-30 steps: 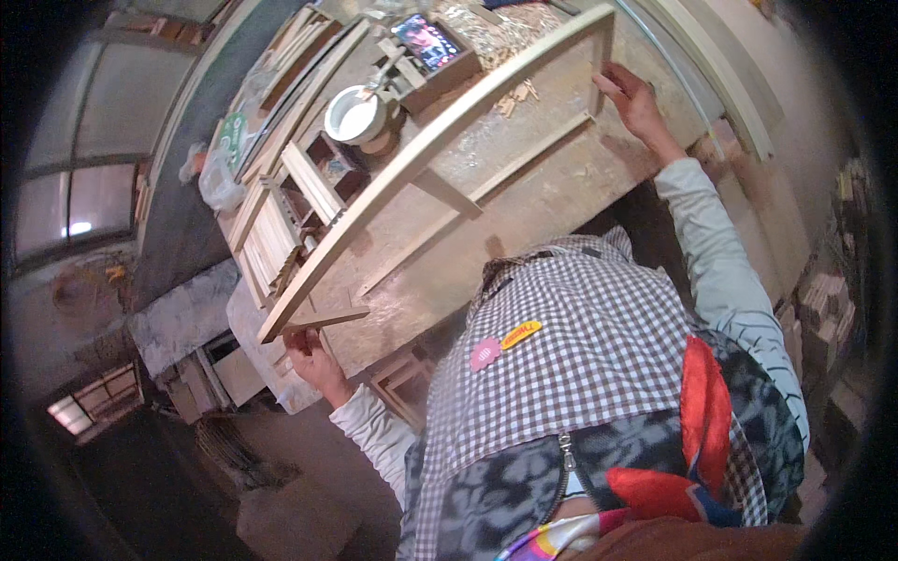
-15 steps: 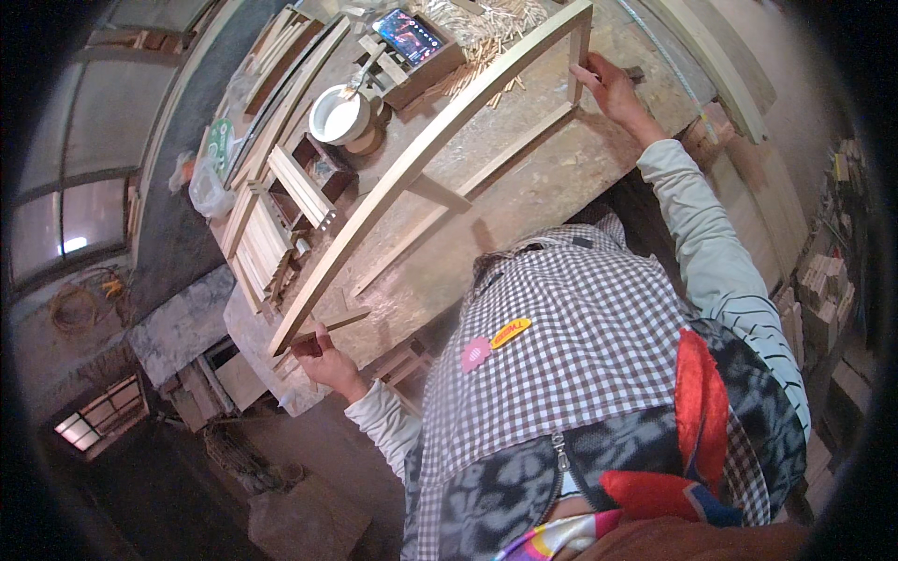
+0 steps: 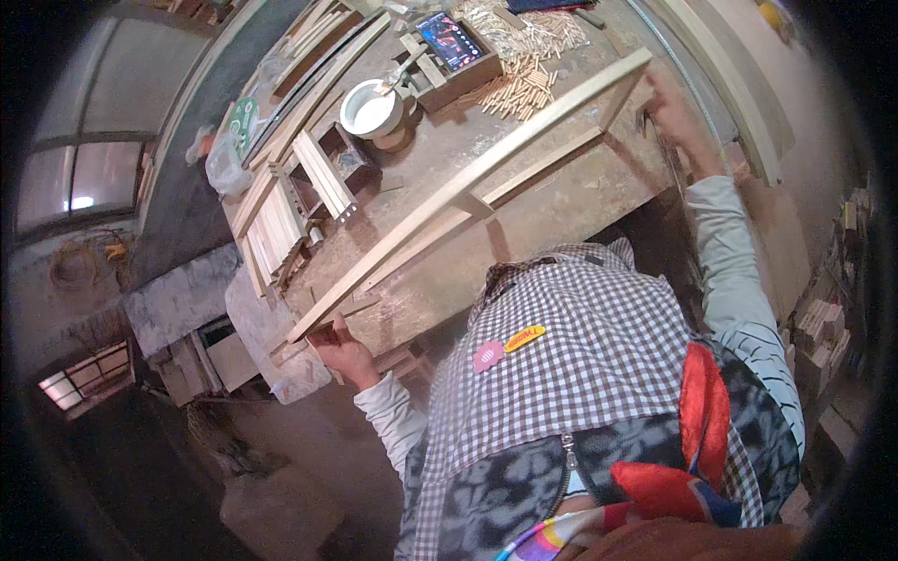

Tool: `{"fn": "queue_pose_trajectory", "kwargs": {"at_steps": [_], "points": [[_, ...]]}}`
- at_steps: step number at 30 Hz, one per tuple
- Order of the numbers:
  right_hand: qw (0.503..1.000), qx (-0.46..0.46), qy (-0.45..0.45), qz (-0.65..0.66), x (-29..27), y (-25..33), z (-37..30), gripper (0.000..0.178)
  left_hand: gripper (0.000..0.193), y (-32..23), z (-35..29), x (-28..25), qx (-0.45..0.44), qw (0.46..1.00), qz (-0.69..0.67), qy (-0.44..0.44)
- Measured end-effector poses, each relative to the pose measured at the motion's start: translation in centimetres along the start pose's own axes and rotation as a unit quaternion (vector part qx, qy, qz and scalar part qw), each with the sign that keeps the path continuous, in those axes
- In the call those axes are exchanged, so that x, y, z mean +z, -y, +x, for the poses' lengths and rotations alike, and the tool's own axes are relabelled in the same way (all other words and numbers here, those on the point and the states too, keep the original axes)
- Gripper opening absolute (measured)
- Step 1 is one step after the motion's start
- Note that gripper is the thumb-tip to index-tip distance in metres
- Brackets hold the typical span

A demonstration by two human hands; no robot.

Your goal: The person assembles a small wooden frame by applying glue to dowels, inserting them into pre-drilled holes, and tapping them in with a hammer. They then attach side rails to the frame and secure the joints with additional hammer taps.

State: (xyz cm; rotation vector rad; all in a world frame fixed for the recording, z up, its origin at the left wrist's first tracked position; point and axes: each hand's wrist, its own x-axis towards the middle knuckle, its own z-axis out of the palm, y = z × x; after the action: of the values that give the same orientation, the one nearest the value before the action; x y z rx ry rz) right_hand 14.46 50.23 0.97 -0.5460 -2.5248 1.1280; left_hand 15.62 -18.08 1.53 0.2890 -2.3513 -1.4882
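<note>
A pale wooden frame [image 3: 426, 220], with two long rails joined by short crosspieces, stands on edge across the workbench [image 3: 430, 285]. My left hand [image 3: 346, 355] is at its near left end, fingers closed around the end piece and thumb up. At the far right end, my right hand [image 3: 678, 122] is beside the end crosspiece. Motion smears its fingers, so I cannot make out whether they touch the wood.
Behind the frame are a white pot [image 3: 371, 110] with a brush, a phone [image 3: 451, 42] on a wooden box, and a heap of dowels [image 3: 524, 89]. Stacked wooden strips [image 3: 271, 234] and a plastic bag [image 3: 226, 170] lie at the left. A long board [image 3: 734, 93] runs along the right.
The frame's upper rail has come down at the right end and sits lower over the bench. My right hand has shifted right, off its earlier grip on the end crosspiece. The view has shifted slightly.
</note>
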Motion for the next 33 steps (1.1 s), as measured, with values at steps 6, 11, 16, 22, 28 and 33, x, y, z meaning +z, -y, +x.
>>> {"fn": "queue_pose_trajectory", "kwargs": {"at_steps": [6, 11, 16, 22, 28, 33], "points": [[0.966, -0.177, -0.189, 0.002, -6.9, 13.4, 3.3, 0.039, 0.052, 1.2, 0.0, 0.4, 0.033, 0.989, -0.144, -0.005], [0.966, -0.099, 0.088, -0.221, -0.7, 14.4, 5.2, 0.032, 0.049, 2.1, 0.3, 0.2, 0.000, 0.996, -0.089, -0.013], [0.918, -0.318, -0.147, -0.183, 0.4, 14.6, 4.0, 0.033, 0.043, 0.8, 0.8, 0.6, 0.024, 1.000, 0.010, -0.001], [0.926, -0.304, 0.207, 0.085, 9.7, 14.8, -7.8, 0.018, 0.036, -1.1, 2.2, 1.7, 0.003, 1.000, 0.014, -0.015], [0.917, -0.224, 0.330, 0.017, 21.8, 10.0, -10.6, 0.035, 0.029, -2.7, 4.8, 2.2, 0.014, 0.997, 0.078, 0.025], [0.933, -0.197, 0.291, 0.075, 23.7, 8.6, -10.0, 0.024, 0.029, -3.3, 8.1, 3.2, 0.061, 0.994, 0.081, 0.034]]}}
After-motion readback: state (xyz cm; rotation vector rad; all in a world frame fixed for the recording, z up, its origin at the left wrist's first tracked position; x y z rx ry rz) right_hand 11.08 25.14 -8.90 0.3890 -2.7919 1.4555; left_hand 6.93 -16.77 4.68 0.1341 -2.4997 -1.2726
